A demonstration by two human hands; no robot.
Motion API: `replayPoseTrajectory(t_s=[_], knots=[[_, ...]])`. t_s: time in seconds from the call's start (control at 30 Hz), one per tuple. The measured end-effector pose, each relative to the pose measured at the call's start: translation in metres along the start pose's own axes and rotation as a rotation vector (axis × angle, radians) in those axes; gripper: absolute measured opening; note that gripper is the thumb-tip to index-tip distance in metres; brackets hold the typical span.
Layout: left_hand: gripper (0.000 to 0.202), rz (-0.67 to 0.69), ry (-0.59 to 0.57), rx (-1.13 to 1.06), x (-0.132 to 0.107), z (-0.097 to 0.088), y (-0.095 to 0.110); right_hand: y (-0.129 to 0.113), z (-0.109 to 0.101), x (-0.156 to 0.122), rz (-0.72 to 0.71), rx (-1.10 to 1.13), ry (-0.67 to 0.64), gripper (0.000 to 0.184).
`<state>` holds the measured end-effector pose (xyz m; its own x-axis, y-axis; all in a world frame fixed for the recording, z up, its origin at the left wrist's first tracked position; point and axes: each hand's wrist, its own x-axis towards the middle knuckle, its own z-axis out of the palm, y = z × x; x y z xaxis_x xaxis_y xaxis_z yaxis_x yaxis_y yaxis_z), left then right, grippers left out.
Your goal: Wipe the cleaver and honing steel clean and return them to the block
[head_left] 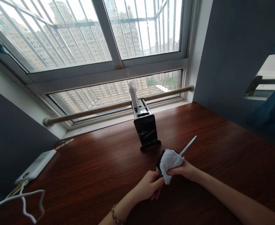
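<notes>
Both my hands are close together over the table, around a white cloth (171, 161) draped over a dark object (160, 161) whose kind I cannot make out. My left hand (149, 185) is closed on the dark object's lower left edge, thumb near the cloth's hanging corner. On the other side, my right hand (183, 169) grips the cloth, its fingers partly hidden. A pale, pen-like stick (189, 145) juts up to the right from behind the cloth; where it is held is hidden. Just beyond stands a black slotted holder (146, 129) with a white, tuft-topped item (133, 94) upright in it.
The reddish-brown wooden table (100, 162) runs up to a barred window (111, 65). A wooden rod (118, 107) crosses low in front of the glass. At the left edge lie a white box-shaped device (36, 165) and a white cable (26, 200).
</notes>
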<state>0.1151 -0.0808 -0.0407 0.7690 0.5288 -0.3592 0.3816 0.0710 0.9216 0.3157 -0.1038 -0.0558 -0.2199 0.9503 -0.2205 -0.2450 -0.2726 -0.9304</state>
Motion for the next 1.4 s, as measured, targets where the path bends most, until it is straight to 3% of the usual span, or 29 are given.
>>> replayPoseTrajectory(t_s=[0.17, 0.33, 0.63, 0.8, 1.13, 1.4], knots=[[0.029, 0.009, 0.012, 0.018, 0.0, 0.001, -0.001, 0.002, 0.002, -0.002, 0.0, -0.015, 0.02, 0.033], [0.033, -0.013, 0.018, -0.022, 0.0, 0.0, 0.002, 0.001, -0.006, 0.005, -0.087, 0.089, 0.01, 0.032], [0.039, -0.046, 0.061, -0.057, 0.003, 0.0, 0.0, -0.034, -0.05, 0.016, -0.254, 0.404, 0.329, 0.031], [0.039, -0.05, 0.058, -0.05, 0.002, 0.002, 0.001, -0.038, -0.064, 0.021, -0.357, 0.516, 0.563, 0.032], [0.038, -0.029, 0.045, -0.03, 0.001, 0.002, -0.002, -0.034, -0.07, 0.024, -0.392, 0.655, 0.644, 0.032], [0.039, -0.035, 0.044, -0.015, 0.002, 0.002, -0.002, -0.035, -0.072, 0.024, -0.42, 0.526, 0.717, 0.038]])
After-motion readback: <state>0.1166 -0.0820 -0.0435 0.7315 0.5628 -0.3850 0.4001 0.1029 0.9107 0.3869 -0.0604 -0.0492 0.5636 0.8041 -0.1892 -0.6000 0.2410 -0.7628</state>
